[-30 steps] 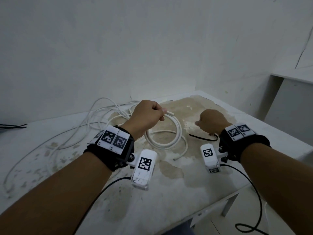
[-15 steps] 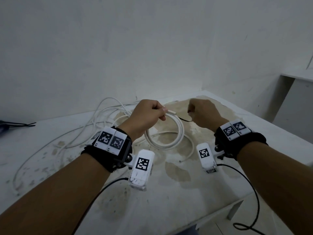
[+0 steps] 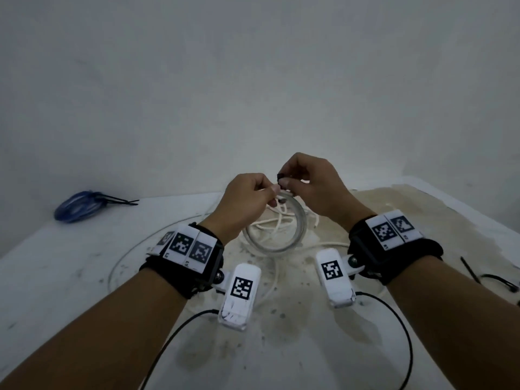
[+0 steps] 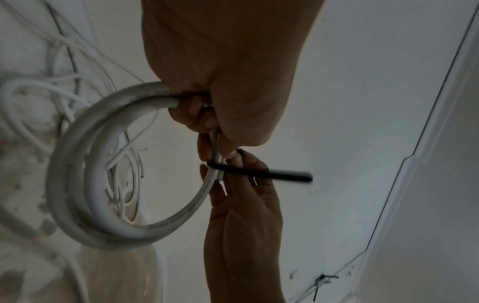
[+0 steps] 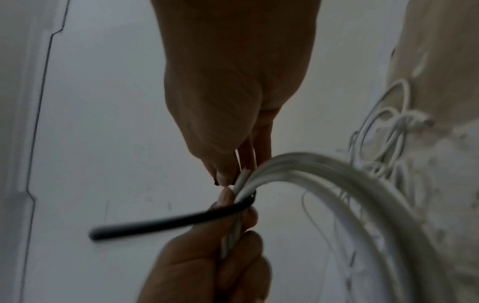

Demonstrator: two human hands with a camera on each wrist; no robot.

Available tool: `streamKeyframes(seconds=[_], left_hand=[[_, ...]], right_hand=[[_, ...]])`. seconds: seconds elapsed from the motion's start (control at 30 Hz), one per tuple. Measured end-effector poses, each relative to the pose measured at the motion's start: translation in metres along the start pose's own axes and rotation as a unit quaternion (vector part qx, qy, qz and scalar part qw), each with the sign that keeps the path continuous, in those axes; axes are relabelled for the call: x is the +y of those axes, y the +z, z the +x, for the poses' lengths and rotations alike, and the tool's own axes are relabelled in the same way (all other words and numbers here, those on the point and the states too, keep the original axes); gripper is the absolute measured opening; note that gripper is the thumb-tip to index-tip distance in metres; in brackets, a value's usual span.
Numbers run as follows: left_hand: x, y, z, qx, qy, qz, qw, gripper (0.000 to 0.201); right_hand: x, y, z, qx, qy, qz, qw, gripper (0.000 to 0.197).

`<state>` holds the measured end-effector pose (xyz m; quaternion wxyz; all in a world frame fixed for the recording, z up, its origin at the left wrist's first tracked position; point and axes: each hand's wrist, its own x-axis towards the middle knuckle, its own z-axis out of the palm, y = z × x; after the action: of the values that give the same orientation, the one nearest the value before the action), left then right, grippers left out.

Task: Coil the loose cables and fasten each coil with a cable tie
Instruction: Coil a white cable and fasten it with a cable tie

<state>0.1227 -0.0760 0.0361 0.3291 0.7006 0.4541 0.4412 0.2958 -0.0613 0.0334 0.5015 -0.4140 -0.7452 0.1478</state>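
Item: round coil of thick white cable (image 3: pixel 277 237), several turns, held upright in the air above the stained white table (image 3: pixel 70 277), at centre of the head view.

Left hand (image 3: pixel 244 202): fingers curled round the top of the coil, gripping the bunched turns; thumb and forefinger pinch them together.

Right hand (image 3: pixel 311 187): at 1 o'clock from the left hand and touching it; fingertips pinch the thin black plastic cable tie (image 4: pixel 261 173). In the left wrist view the tie wraps across the turns just beside the left thumb, and its free tail sticks out straight to 3 o'clock. Whether the tie is locked cannot be told.

Loose thin white cables (image 3: pixel 278 220): tangled heap on the table beneath and behind the coil, with one long strand curving out toward 8 o'clock.

Blue cable bundle (image 3: pixel 80 205): lying at 10 o'clock near the wall, well apart from the hands, with black tie tails projecting to its right.

Spare black cable ties (image 3: pixel 489 277): scattered on the table at 4 o'clock, beside the right forearm.

Both wrists: black straps bearing white marker tags.
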Motion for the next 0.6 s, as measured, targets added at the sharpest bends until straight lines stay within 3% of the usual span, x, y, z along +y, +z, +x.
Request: streamKeyframes(seconds=[0.23, 0.4, 0.6], left_hand=[[-0.018, -0.058, 0.006, 0.120, 0.002, 0.032, 0.992, 0.019], [-0.025, -0.085, 0.015, 0.112, 0.008, 0.038, 0.993, 0.017], [-0.036, -0.100, 0.042, 0.118, 0.002, 0.182, 0.976, 0.028]], right_hand=[[-0.018, 0.057, 0.042, -0.044, 0.029, 0.211, 0.976, 0.007], [-0.019, 0.091, 0.065, -0.059, 0.022, 0.250, 0.966, 0.004], [-0.012, 0.112, 0.088, -0.041, 0.007, 0.209, 0.977, 0.004]])
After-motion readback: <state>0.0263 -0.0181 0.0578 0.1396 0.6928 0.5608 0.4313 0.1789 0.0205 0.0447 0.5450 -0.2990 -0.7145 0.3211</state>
